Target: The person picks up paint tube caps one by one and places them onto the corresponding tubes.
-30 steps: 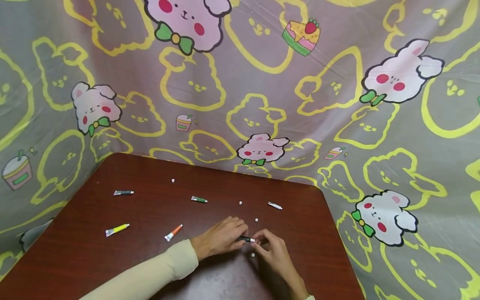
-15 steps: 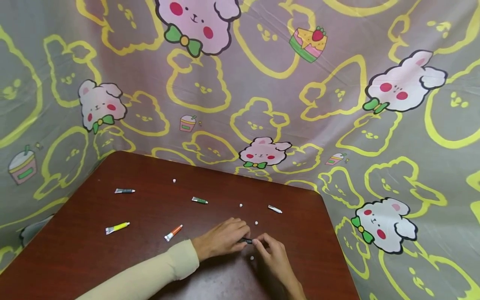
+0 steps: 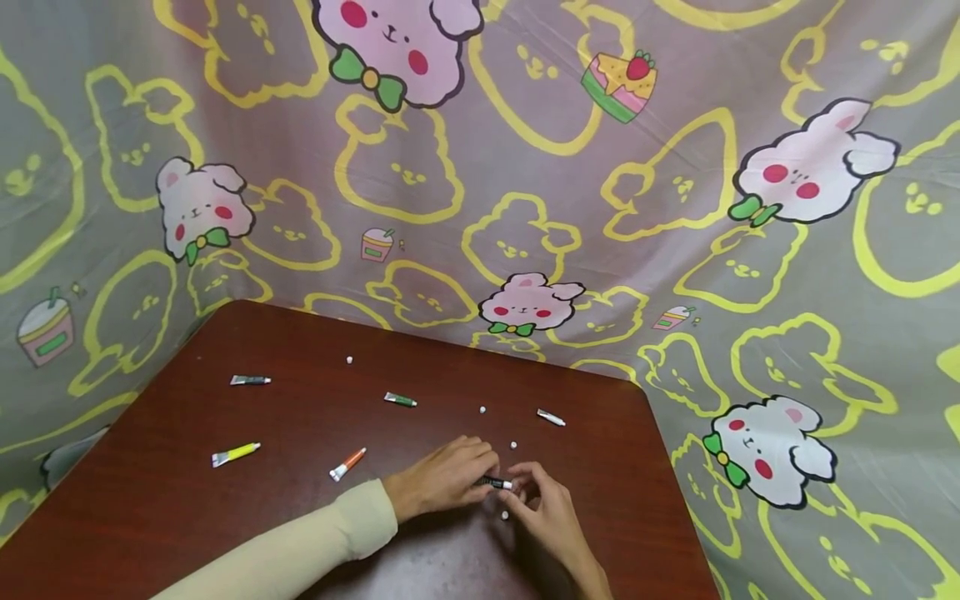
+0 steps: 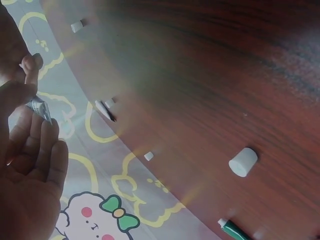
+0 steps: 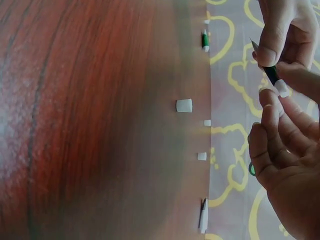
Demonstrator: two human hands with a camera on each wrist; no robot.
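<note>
My left hand grips a small black paint tube near the table's middle. In the left wrist view the tube's flat silver end shows between thumb and fingers. At the tube's other end is a white cap. The thumb and bent fingers of my right hand lie around this cap, and the head view leaves the cap partly uncovered. How firmly they touch it is hard to see. Just below the tube, a loose white cap sits on the table; another loose cap lies beyond the hands.
On the brown table lie a yellow tube, an orange tube, a dark tube, a green tube and a white tube. Farther caps are scattered about. A patterned cloth hangs behind.
Half a second ago my right fingertips covered the tube's cap; now they have shifted and the white cap shows. My left hand keeps its grip. The head view has tilted slightly.
</note>
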